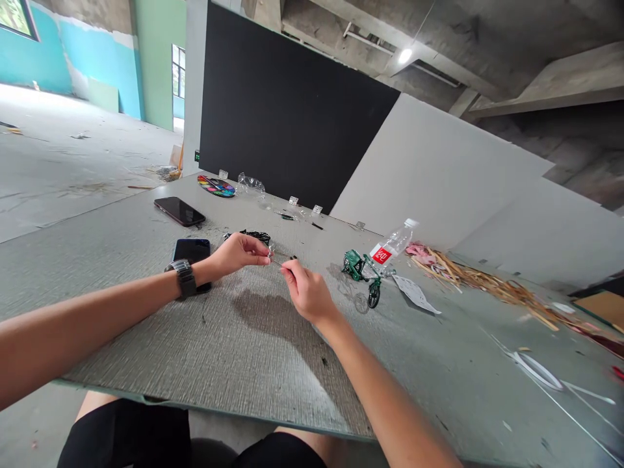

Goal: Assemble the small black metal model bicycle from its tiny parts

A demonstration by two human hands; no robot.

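Note:
Above the middle of the table, my left hand (242, 251) pinches a small shiny piece (271, 251) too tiny to name. Close on its right, my right hand (306, 290) grips a thin dark rod-like piece (277, 262) that reaches toward the left fingertips. Whether the two pieces touch I cannot tell. Behind my left hand lies a dark bundle (256, 235), partly hidden by the fingers. A small green model bicycle (363, 272) with black wheels stands to the right of my right hand.
A clear bottle (392, 244) and a printed paper sheet (414, 294) are beside the bicycle. One phone (179, 211) lies at the left; another phone (192, 248) is partly under my left wrist. A paint palette (217, 186) and crumpled plastic (251, 184) lie before the black board (292, 104).

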